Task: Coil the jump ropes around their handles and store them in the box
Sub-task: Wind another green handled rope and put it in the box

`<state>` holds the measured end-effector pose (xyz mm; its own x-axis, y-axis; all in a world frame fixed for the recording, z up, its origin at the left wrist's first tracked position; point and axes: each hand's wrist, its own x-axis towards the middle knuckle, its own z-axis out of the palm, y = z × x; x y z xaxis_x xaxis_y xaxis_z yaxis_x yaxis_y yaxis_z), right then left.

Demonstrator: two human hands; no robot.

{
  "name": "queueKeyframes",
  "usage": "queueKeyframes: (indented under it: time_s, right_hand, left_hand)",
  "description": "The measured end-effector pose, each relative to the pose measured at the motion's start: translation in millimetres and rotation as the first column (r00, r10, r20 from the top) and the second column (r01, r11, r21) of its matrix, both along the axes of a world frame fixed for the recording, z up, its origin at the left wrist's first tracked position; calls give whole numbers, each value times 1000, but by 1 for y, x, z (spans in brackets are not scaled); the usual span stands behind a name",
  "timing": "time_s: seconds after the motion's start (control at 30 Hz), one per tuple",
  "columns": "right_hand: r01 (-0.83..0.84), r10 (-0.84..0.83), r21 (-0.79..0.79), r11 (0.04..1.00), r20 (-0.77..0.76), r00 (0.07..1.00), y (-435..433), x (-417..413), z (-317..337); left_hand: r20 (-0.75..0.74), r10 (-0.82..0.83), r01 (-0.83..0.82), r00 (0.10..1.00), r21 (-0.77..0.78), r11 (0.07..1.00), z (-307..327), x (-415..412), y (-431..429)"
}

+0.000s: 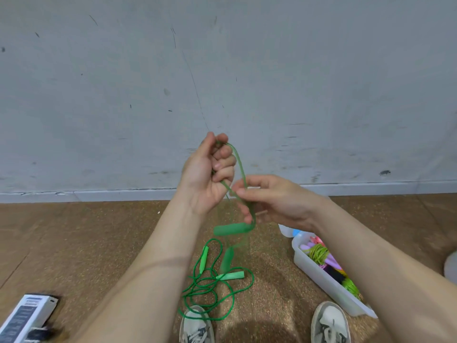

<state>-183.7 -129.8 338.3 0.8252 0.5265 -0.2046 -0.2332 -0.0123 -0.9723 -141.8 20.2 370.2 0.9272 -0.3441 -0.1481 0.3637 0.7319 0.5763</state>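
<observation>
Two grey-white sneakers, the left one point(196, 325) and the right one point(330, 323), planted on the brown speckled floor point(99, 243) at the bottom of the view; the left toe overlaps a loop of cord.

Left grip point(210, 174): bare hand, raised before the wall point(222, 70), fingers curled tight round the cord of the held green jump rope point(241, 169).

Right grip point(274, 201): bare hand, just beside and lower, thumb and forefinger pinched together on the same cord.

Held rope: loops from the left fist down past the right fingers. One foam handle point(231, 230) hangs level below both hands; a second handle point(227, 259) dangles lower, blurred.

Second green jump rope point(210, 290): uncoiled, tangled on the floor between the shoes and the hanging handles.

Translucent plastic box point(319, 273): on the floor to the right, near the right shoe, holding coiled ropes in yellow-green, pink and purple.

Black-and-white carton point(24, 315): lower left corner, blurred.
</observation>
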Motion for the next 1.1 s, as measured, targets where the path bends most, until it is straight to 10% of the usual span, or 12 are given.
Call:
queueKeyframes:
  time_s: [0.23, 0.33, 0.43, 0.63, 1.1]
  right_hand:
    - [-197, 220, -295, 935, 45, 975, -16, 1, -1]
    - [-157, 155, -178, 971, -28, 988, -16, 1, -6]
    - [95, -88, 73, 993, -91, 992, -9, 5, -2]
    - [535, -525, 178, 826, -106, 845, 2, 14, 5]
    - [579, -579, -18, 815, -76, 812, -28, 17, 12]
  left_hand:
    - [-61, 291, -297, 955, -156, 942, 3, 14, 34]
    - [-23, 296, -297, 955, -51, 954, -4, 19, 43]
    - [10, 126, -120, 992, 390, 913, -18, 14, 30]
    - [-6, -580, 313, 815, 846, 432, -31, -32, -12]
    - [25, -499, 298, 866, 776, 556, -26, -25, -3]
